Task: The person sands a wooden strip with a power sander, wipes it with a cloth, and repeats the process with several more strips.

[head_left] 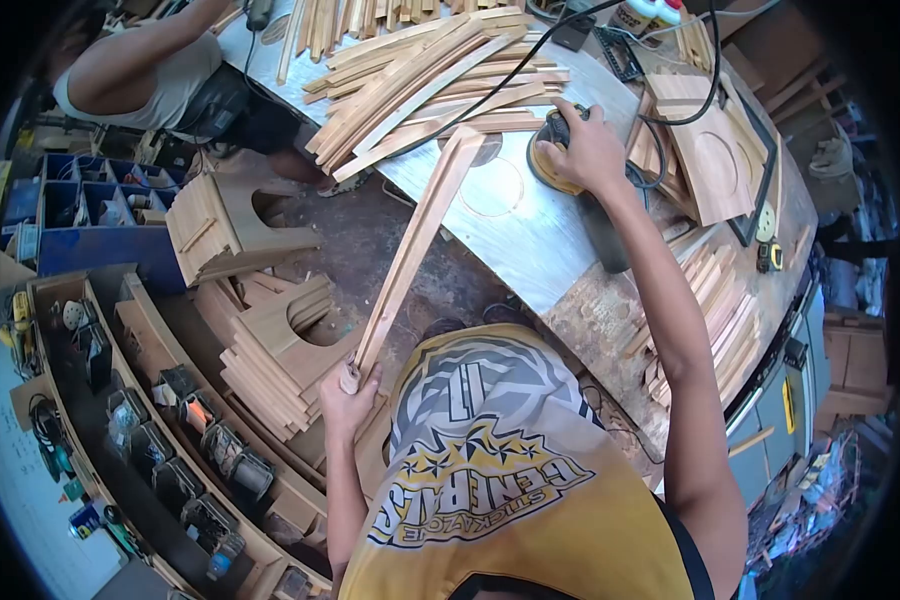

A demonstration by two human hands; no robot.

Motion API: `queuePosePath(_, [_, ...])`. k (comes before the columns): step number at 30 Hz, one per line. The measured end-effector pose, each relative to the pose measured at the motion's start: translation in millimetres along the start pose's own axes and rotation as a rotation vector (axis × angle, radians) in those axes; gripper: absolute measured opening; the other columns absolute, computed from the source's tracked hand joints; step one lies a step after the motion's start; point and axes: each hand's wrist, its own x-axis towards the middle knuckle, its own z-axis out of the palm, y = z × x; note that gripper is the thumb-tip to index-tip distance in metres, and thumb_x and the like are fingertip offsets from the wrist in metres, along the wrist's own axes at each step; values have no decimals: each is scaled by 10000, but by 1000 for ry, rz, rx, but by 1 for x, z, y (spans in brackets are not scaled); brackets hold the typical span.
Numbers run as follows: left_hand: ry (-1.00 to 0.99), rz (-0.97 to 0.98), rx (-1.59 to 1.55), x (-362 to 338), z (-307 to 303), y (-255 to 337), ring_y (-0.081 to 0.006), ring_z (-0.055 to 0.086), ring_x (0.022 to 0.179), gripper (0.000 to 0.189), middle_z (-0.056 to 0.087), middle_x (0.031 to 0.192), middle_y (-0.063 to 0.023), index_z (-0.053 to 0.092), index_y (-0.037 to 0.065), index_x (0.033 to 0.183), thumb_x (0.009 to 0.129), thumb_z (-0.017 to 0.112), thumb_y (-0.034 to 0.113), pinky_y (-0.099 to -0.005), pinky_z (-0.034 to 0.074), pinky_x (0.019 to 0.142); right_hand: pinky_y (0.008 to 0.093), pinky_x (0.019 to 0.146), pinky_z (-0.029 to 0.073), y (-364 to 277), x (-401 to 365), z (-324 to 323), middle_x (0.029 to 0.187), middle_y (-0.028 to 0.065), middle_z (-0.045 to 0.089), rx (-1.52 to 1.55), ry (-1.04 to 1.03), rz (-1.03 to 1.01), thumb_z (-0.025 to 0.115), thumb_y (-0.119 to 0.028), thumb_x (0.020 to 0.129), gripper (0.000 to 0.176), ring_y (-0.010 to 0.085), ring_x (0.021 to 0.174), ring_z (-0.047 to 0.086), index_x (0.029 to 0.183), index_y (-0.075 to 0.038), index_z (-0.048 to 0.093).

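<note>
My left hand is closed round the lower end of a long wooden strip. The strip slants up and to the right, its far end over the edge of the light work table. My right hand grips a yellow and black power sander from above, on the table right of the strip's far end. A dark cylinder, seemingly its dust container, hangs toward me from the sander. A faint circle outline shows on the table between strip and sander.
Curved wooden strips are piled at the table's far side; more strips lie at the right near a tape measure. Black cables cross the table. Another person is at the upper left. Cut panels stand on the left.
</note>
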Motion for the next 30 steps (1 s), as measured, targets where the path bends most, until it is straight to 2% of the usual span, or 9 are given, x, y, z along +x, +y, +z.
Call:
queuePosePath(7, [-67,24,-63,-11,18,35,-107,579,609,235,635,662,-50,749,27,947,814,849,193,-310,499,610,531,914,548,10,-4,1,1251,260,570,44,-21,-78,793,-416,827,724,448,1122,616,1468,-221,520])
queuePosePath(11, [-58,4,17,-9,22,50,-172,649,627,292,675,713,-99,766,37,1021,781,856,177,-326,533,648,491,996,474,14,-13,8,1293,244,575,241,392,-323,806,-314,826,609,425,1169,573,1372,-137,603])
queuePosePath(14, [146,379,137,-2,27,71,-124,610,546,189,643,627,-60,726,21,918,850,822,169,-307,502,569,487,988,470,4,-35,-11,1250,221,579,577,756,-519,815,-127,802,546,378,1160,563,1312,-86,624])
queuePosePath(19, [231,368,182,19,22,74,-216,688,599,244,687,679,-123,709,33,880,807,856,213,-360,534,612,496,1035,453,-20,-71,-60,1212,194,598,652,1028,-680,797,-198,836,448,352,1184,546,1248,-96,655])
queuePosePath(22, [215,462,430,28,8,78,-398,701,741,288,694,772,-182,668,64,848,757,867,251,-440,537,630,492,1011,480,-44,-80,-106,1067,113,642,92,591,-957,672,-447,954,358,302,1071,615,1053,-105,708])
queuePosePath(23, [211,468,432,30,2,83,-398,701,741,288,694,772,-182,668,64,848,757,867,251,-440,537,630,492,1011,480,-41,-75,-102,1067,113,642,89,594,-950,672,-447,954,358,302,1071,615,1053,-105,708])
queuePosePath(25, [150,419,465,33,-12,96,-404,695,808,356,696,836,-200,668,58,942,777,867,303,-434,545,689,479,855,537,-25,-70,-91,896,96,663,-41,-89,-929,630,-491,965,395,279,873,676,945,-102,695])
queuePosePath(27, [46,376,534,42,-31,75,-348,725,918,466,728,1014,-186,629,55,1154,853,833,347,-420,545,741,446,650,537,-15,-79,-75,747,105,645,72,-211,-853,585,-501,985,439,294,709,678,899,-77,664])
queuePosePath(30, [-263,182,-304,80,-44,-46,-250,642,1186,603,605,1361,-115,401,29,1484,1070,552,441,-437,549,925,386,630,538,-1,-114,-43,725,81,646,253,-226,-663,562,-414,1044,389,223,663,654,971,-53,686])
